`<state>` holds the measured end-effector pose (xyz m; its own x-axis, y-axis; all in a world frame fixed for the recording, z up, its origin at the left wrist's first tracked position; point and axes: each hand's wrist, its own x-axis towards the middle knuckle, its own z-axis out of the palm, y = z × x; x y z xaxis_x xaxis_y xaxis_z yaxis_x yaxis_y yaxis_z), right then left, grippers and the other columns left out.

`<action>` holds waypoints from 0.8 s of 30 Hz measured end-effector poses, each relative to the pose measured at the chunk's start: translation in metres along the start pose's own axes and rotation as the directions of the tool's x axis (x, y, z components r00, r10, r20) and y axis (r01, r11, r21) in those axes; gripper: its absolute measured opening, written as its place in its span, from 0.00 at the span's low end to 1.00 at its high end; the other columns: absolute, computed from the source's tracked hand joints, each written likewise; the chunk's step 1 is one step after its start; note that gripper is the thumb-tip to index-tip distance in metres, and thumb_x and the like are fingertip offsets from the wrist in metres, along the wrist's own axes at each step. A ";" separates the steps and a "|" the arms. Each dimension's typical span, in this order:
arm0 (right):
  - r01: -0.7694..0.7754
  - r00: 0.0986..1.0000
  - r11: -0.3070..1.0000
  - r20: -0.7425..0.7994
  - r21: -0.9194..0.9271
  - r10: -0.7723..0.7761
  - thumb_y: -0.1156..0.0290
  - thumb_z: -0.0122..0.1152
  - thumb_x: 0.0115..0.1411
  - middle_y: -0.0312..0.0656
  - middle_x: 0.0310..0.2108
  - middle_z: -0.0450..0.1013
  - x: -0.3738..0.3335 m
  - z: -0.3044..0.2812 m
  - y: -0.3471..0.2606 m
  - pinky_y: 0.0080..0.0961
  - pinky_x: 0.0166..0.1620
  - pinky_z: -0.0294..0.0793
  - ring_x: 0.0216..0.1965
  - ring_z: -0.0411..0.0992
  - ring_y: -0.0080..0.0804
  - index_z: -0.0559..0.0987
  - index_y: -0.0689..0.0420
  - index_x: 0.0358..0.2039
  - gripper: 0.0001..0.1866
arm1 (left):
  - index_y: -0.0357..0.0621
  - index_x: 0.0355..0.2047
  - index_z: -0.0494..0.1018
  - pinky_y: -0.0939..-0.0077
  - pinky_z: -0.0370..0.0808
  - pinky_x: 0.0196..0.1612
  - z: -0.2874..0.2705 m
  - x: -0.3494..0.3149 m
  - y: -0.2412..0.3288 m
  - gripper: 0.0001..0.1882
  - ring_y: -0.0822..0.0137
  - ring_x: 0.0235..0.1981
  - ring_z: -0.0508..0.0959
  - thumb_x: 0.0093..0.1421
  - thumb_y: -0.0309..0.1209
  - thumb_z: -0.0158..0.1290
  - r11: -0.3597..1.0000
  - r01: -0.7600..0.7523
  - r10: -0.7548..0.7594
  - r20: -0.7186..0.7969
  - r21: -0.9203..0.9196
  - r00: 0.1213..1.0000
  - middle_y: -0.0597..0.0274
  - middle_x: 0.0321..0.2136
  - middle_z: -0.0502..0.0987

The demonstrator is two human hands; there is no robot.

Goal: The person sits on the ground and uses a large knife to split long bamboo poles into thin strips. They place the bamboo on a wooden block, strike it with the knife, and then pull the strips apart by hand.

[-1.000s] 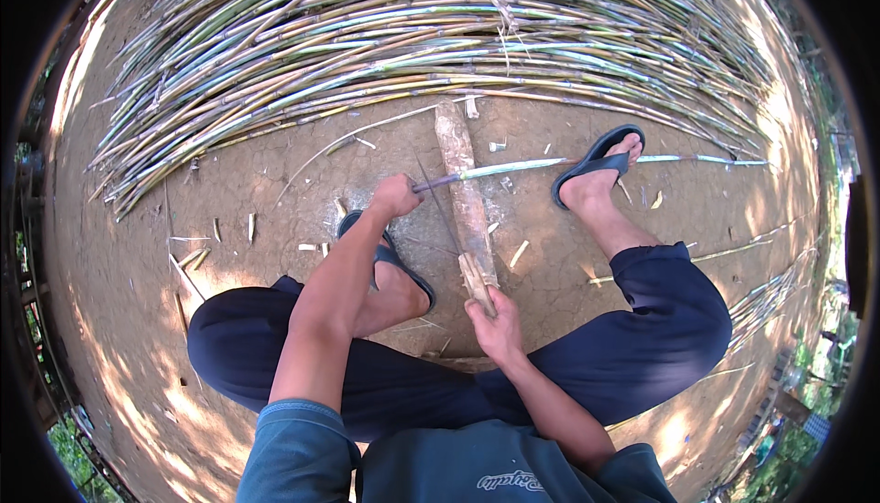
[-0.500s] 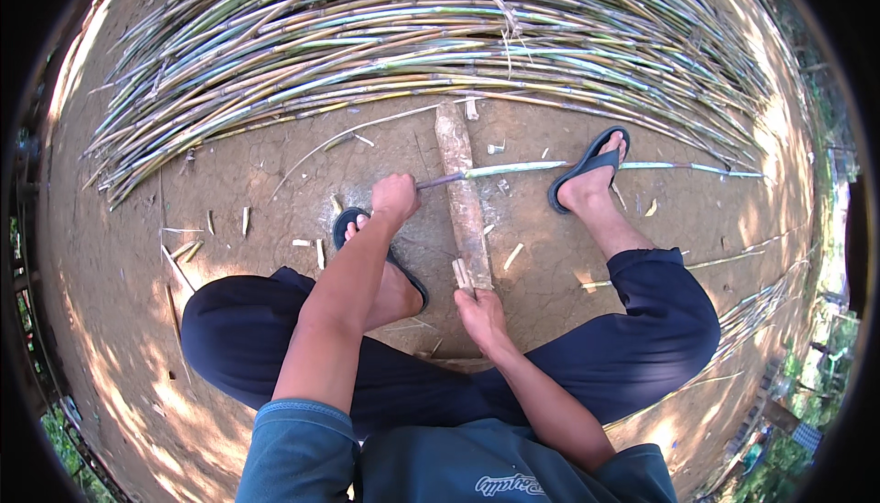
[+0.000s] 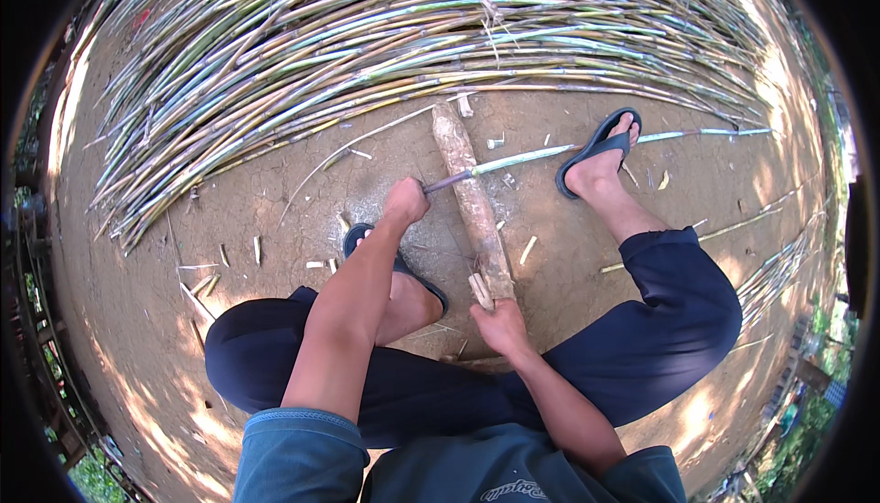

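Gripping cane (image 3: 522, 159) across log (image 3: 477, 211), ctr of frame.
L hand (image 3: 405, 200) fingers closed round cane, L of ctr; R hand (image 3: 501, 324) fingers wrapped on handle (image 3: 480, 290), lower ctr; cane passes under sandal (image 3: 612, 143), upper R.

Covered and cropped
Left hand (image 3: 406, 200) hides one end of the stick (image 3: 521, 159), a sandal (image 3: 597, 147) its middle; right hand (image 3: 502, 325) covers part of the wooden handle (image 3: 479, 288); the top edge crops the cane pile (image 3: 403, 49).
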<state>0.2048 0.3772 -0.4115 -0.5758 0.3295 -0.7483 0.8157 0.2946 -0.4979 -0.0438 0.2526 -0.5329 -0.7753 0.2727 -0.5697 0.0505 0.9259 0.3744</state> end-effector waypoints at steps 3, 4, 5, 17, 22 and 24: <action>-0.009 0.999 1.000 0.049 0.019 0.008 0.55 0.60 0.51 0.61 0.24 0.75 0.010 -0.004 0.005 0.42 0.37 0.74 0.30 0.77 0.53 0.79 0.69 0.27 0.23 | 0.35 0.30 0.79 0.57 0.76 0.46 0.006 0.001 0.005 0.11 0.44 0.39 0.79 0.49 0.30 0.56 0.996 -0.064 0.061 -0.058 -0.059 0.996 0.39 0.33 0.79; -0.008 1.000 1.000 0.028 0.008 0.007 0.56 0.60 0.51 0.60 0.24 0.75 0.010 -0.006 0.004 0.42 0.37 0.74 0.30 0.77 0.54 0.79 0.68 0.28 0.22 | 0.35 0.29 0.79 0.56 0.76 0.44 0.010 0.001 0.003 0.11 0.43 0.38 0.79 0.49 0.30 0.56 0.993 -0.089 0.082 -0.089 -0.081 0.993 0.39 0.32 0.79; -0.004 1.000 1.000 0.009 -0.006 0.004 0.56 0.60 0.52 0.60 0.24 0.76 0.010 -0.007 0.003 0.42 0.37 0.74 0.31 0.77 0.54 0.79 0.67 0.29 0.22 | 0.35 0.29 0.79 0.57 0.76 0.45 0.014 0.001 0.003 0.11 0.43 0.38 0.79 0.49 0.30 0.56 0.992 -0.106 0.102 -0.068 -0.068 0.993 0.39 0.32 0.79; 0.017 0.998 0.999 -0.052 -0.049 -0.020 0.62 0.59 0.53 0.47 0.17 0.73 -0.011 0.004 0.005 0.37 0.30 0.71 0.21 0.74 0.37 0.79 0.64 0.29 0.15 | 0.37 0.33 0.80 0.57 0.77 0.46 -0.009 -0.023 0.010 0.12 0.45 0.40 0.80 0.52 0.28 0.51 0.996 0.061 -0.056 -0.069 0.066 0.996 0.40 0.36 0.80; 0.013 0.996 0.999 -0.087 -0.046 -0.017 0.61 0.59 0.53 0.50 0.17 0.73 0.010 0.004 -0.001 0.38 0.29 0.71 0.22 0.74 0.41 0.78 0.66 0.26 0.17 | 0.38 0.33 0.80 0.57 0.77 0.46 -0.006 -0.023 0.017 0.11 0.46 0.40 0.81 0.52 0.29 0.52 0.998 0.004 0.002 -0.100 0.061 0.995 0.41 0.35 0.80; -0.034 0.996 0.999 -0.081 0.011 0.035 0.58 0.60 0.53 0.58 0.19 0.74 0.011 0.000 -0.019 0.42 0.34 0.74 0.27 0.77 0.54 0.79 0.68 0.22 0.21 | 0.38 0.33 0.80 0.57 0.77 0.45 -0.004 -0.020 0.018 0.11 0.46 0.39 0.81 0.51 0.29 0.53 0.997 0.020 -0.011 -0.107 0.078 0.994 0.42 0.34 0.80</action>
<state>0.1827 0.3754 -0.4101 -0.5495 0.4116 -0.7271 0.8355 0.2736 -0.4766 -0.0300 0.2629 -0.5116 -0.8386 0.2328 -0.4925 0.0842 0.9486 0.3050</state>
